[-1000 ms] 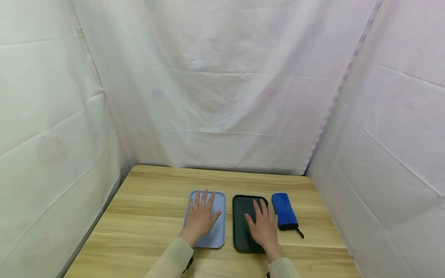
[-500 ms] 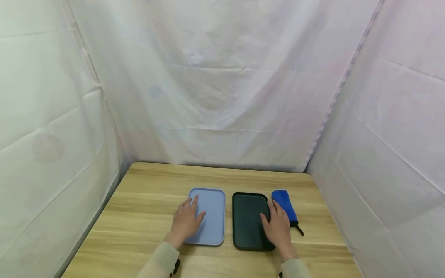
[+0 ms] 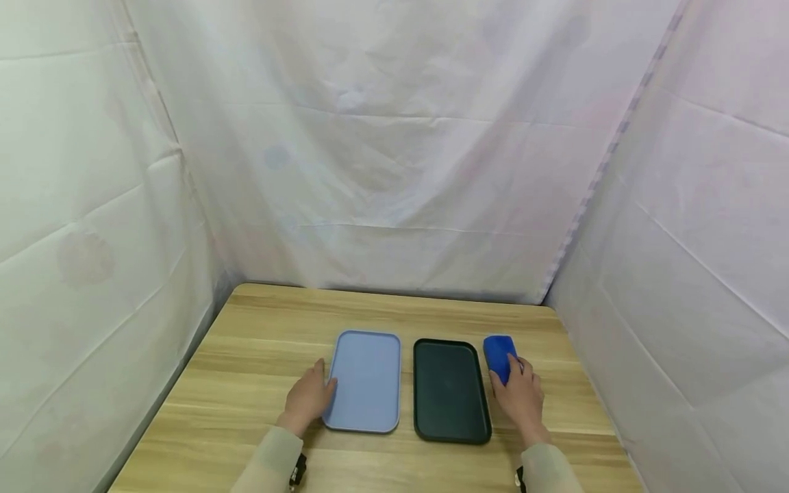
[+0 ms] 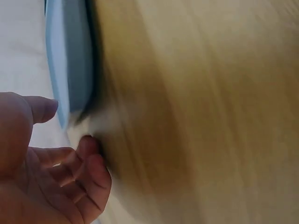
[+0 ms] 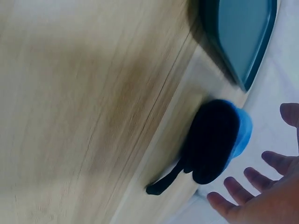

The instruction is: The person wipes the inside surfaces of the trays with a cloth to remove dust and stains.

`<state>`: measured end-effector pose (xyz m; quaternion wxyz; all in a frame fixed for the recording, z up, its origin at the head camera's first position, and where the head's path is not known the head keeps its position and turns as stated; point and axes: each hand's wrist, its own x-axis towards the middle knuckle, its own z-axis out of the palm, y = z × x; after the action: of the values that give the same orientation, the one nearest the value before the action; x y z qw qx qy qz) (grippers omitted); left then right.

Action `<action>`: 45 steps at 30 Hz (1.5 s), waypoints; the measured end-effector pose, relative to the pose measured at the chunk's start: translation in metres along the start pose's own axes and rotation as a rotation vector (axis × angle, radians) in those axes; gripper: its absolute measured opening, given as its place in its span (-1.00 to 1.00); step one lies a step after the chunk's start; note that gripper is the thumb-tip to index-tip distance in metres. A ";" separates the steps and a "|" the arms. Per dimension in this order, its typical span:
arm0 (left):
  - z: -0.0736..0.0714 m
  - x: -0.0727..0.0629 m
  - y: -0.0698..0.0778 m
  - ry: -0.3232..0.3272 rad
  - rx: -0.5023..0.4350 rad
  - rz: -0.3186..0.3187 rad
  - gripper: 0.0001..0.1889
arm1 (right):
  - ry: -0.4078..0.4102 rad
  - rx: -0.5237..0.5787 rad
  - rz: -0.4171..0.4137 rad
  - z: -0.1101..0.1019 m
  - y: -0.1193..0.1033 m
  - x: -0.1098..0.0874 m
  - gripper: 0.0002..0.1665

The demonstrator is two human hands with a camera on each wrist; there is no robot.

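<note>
A light blue tray (image 3: pixel 368 380) lies flat left of the middle of the table. Beside its left edge is my left hand (image 3: pixel 307 396), thumb at the rim and fingers loosely bent; the left wrist view shows the thumb close to the tray's side (image 4: pixel 77 56). To the right lies a blue soft pouch (image 3: pixel 496 352) with a black oval end (image 5: pixel 212 142) and a short black strap (image 5: pixel 163 182). My right hand (image 3: pixel 522 397) reaches over the pouch, hiding its near part in the head view. Its fingers are spread and relaxed in the right wrist view.
A dark green tray (image 3: pixel 450 390) lies between the light blue tray and the pouch. The wooden table (image 3: pixel 246 363) ends at white cloth (image 3: pixel 394 171), which hangs behind it and along both sides.
My left hand has moved left off the light blue tray to its edge. My right hand has moved right from the dark green tray to the blue pouch. The trays and pouch stay put.
</note>
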<state>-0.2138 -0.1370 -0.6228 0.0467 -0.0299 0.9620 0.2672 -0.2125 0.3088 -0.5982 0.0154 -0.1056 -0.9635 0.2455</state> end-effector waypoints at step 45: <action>-0.004 0.005 -0.009 -0.131 -0.096 -0.016 -0.47 | -0.279 0.160 0.191 -0.006 0.034 0.040 -0.23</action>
<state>-0.2182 -0.1470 -0.6250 0.1104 -0.0222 0.9426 0.3142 -0.2439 0.3497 -0.6098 -0.1334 -0.1600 -0.9193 0.3341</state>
